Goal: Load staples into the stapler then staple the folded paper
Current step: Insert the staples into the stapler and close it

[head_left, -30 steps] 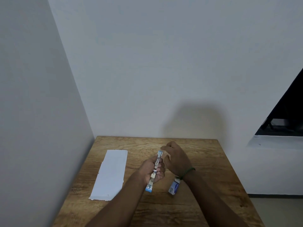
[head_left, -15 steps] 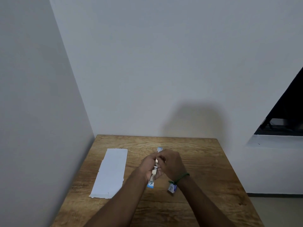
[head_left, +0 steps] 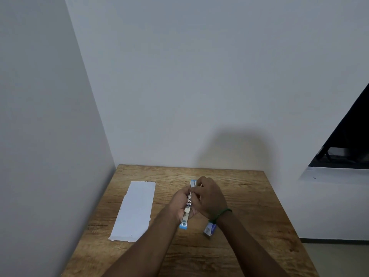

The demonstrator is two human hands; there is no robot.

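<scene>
I have the stapler clasped in my left hand above the middle of the table, its long axis running from the near edge toward the far one, blue ends showing past my fist. My right hand sits against its far half, fingertips pressed together there; whether they pinch staples I cannot tell. The staple box lies just right of the stapler's near end, under my right wrist. The paper waits near the left edge, closer to my left hand.
</scene>
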